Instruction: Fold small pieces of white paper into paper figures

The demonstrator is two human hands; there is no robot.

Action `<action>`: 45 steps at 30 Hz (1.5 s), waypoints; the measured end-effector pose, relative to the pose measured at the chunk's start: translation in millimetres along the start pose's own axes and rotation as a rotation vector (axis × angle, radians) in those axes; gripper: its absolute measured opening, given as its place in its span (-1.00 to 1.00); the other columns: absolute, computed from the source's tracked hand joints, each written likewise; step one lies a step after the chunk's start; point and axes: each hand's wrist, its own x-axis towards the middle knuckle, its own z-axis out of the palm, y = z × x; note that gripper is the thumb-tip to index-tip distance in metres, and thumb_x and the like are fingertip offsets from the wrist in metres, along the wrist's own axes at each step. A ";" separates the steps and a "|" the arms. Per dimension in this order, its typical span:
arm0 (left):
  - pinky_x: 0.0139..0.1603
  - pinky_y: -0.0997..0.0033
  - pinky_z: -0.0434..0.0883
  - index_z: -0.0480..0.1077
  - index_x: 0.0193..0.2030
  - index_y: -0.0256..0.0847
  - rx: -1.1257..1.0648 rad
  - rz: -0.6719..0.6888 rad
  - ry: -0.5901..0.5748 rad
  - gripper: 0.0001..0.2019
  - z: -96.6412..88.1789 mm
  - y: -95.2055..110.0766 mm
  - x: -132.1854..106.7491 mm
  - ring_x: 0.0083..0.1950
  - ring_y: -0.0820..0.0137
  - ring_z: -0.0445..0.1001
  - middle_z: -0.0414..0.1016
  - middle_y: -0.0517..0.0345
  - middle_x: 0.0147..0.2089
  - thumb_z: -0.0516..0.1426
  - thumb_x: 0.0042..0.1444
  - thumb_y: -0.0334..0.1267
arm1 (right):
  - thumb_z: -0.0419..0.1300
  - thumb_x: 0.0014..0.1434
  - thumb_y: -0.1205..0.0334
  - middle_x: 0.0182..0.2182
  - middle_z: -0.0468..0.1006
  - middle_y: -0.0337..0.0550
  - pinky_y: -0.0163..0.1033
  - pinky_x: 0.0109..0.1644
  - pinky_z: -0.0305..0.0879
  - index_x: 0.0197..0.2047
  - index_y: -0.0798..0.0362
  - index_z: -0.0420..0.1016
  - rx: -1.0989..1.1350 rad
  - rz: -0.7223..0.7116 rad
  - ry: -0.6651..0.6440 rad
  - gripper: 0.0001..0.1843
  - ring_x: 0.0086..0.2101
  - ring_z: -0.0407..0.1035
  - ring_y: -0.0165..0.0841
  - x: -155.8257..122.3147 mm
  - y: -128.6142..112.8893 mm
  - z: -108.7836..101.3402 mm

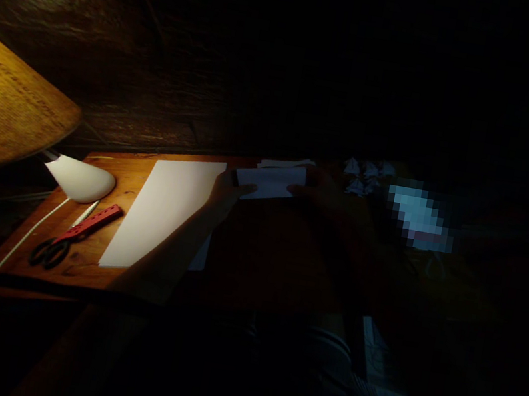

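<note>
Small paper (271,181) held above wooden table (88,266); left fingers (248,189), right fingers (297,190) clamped on opposite ends.

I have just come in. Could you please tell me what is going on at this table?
A person's left grip and right grip hold a small white paper by its two ends. A large white sheet lies on the wooden table at the left, beside scissors and a lamp. Several small pale shapes are at the right; the dark hides their details.
</note>
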 end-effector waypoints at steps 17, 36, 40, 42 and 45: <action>0.11 0.01 0.63 0.54 -0.08 -0.24 0.136 0.055 -0.053 -0.50 -2.7 -4.5 -0.6 -0.06 0.13 0.68 0.68 0.02 -0.14 0.51 -0.21 -0.26 | 0.59 -0.08 0.02 -0.16 0.71 -0.09 0.05 0.11 0.58 -0.09 0.00 0.62 -0.015 0.058 -0.050 -0.49 -0.07 0.58 -0.14 -5.9 -12.0 2.5; 0.06 0.03 0.63 0.53 -0.07 -0.22 0.144 0.014 -0.076 -0.44 -0.3 -2.6 0.3 -0.08 0.16 0.64 0.66 0.04 -0.14 0.51 -0.30 -0.34 | 0.58 -0.08 -0.08 -0.22 0.69 -0.10 -0.14 -0.20 0.50 -0.13 0.03 0.67 -0.215 -0.093 0.089 -0.48 -0.23 0.52 -0.24 2.6 0.6 -2.6; 0.04 0.08 0.61 0.52 -0.05 -0.23 0.156 0.021 -0.069 -0.44 -0.9 -4.6 2.0 -0.05 0.16 0.63 0.63 0.04 -0.14 0.49 -0.28 -0.35 | 0.59 -0.09 -0.12 -0.25 0.68 -0.12 -0.16 -0.21 0.50 -0.12 0.04 0.67 -0.210 -0.090 0.087 -0.45 -0.24 0.52 -0.26 4.7 4.3 -3.4; 0.03 0.10 0.60 0.52 -0.06 -0.22 0.165 0.030 -0.061 -0.44 -1.1 -5.1 2.4 -0.05 0.17 0.62 0.63 0.05 -0.14 0.49 -0.28 -0.35 | 0.59 -0.10 -0.13 -0.23 0.68 -0.10 -0.15 -0.19 0.50 -0.12 0.05 0.66 -0.195 -0.089 0.089 -0.42 -0.23 0.52 -0.25 4.9 4.1 -2.4; 0.01 0.14 0.60 0.51 -0.07 -0.20 0.175 0.037 -0.060 -0.45 -0.7 -4.8 2.5 -0.07 0.20 0.61 0.63 0.08 -0.14 0.49 -0.28 -0.34 | 0.61 -0.12 -0.14 -0.22 0.69 -0.07 -0.15 -0.17 0.50 -0.11 0.06 0.68 -0.213 -0.098 0.119 -0.40 -0.21 0.53 -0.24 4.2 1.3 -0.8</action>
